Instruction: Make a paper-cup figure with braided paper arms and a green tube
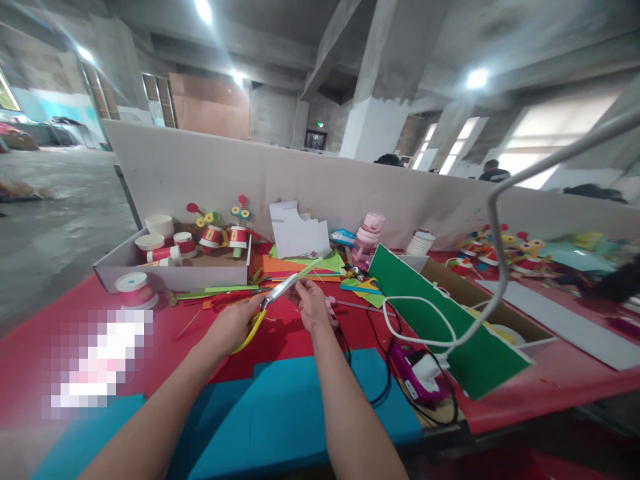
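Observation:
My left hand (234, 325) grips a pair of scissors (281, 290) with yellow handles, its metal blades pointing up and to the right. Close by, my right hand (313, 305) is closed in a pinch by the blades, on a thin light green paper strip (311, 269). The strip runs along the blades and sticks out past their tips; whether the blades touch it I cannot tell. Blue sheets (225, 417) lie under my forearms. Behind my hands are coloured paper pieces (285, 265) and a white cut card (300, 230) leaning on the partition.
On the left, a white box (173, 279) holds paper cups and cup figures; another cup (135, 290) stands before it. To the right are a green panel (440, 327), a purple power strip (417, 380), looping cables and a grey curved rod (495, 220). A pink bottle (369, 237) stands behind.

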`<action>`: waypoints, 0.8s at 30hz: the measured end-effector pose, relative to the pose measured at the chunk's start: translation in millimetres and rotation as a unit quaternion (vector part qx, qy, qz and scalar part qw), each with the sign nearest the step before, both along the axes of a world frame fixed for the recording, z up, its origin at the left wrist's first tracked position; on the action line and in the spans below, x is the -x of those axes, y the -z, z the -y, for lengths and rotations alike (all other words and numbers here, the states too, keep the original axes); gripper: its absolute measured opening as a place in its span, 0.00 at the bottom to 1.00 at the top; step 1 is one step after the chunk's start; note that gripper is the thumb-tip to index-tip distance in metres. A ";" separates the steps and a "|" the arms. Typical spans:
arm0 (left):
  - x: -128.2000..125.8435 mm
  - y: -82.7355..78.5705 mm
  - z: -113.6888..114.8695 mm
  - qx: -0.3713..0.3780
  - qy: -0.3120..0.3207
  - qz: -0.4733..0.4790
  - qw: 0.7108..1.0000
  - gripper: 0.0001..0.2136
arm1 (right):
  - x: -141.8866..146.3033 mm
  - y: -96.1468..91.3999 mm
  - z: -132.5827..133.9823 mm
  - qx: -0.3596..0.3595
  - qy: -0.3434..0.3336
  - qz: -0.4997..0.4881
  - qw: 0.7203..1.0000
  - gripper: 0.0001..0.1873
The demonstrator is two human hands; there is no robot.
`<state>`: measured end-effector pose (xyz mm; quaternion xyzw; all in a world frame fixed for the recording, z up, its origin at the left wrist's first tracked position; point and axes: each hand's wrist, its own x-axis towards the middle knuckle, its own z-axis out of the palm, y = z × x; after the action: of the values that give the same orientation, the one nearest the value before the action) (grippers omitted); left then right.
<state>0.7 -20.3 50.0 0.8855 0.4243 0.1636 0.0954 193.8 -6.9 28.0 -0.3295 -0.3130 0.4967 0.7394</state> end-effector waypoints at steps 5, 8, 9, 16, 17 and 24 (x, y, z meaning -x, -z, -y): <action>0.2 -0.1 -0.2 -0.006 0.006 0.005 1.000 0.15 | -0.7 -0.6 -0.1 0.001 -0.006 -0.004 1.000 0.17; 0.5 -0.8 0.1 -0.009 0.006 0.004 1.000 0.15 | -1.3 0.0 -0.4 0.000 -0.006 -0.004 1.000 0.18; 0.6 -1.0 0.2 -0.010 0.005 0.002 1.000 0.15 | -1.4 0.2 -0.5 0.000 -0.006 -0.003 1.000 0.18; 1.5 -1.0 -0.6 -0.010 0.003 -0.004 1.000 0.15 | -2.0 -2.0 1.8 -0.001 -0.013 0.003 1.000 0.18; 1.7 -1.1 -0.8 -0.011 0.003 -0.006 1.000 0.15 | -3.0 -3.0 2.3 0.000 -0.011 0.003 1.000 0.18; 2.1 -1.7 -1.4 -0.013 -0.005 -0.026 1.000 0.16 | -13.8 -4.7 0.2 -0.009 0.039 -0.024 0.999 0.17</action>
<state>-1.5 -18.9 51.7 0.8887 0.4286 0.1463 0.0715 207.5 -7.1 32.7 -0.3230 -0.2868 0.4719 0.7686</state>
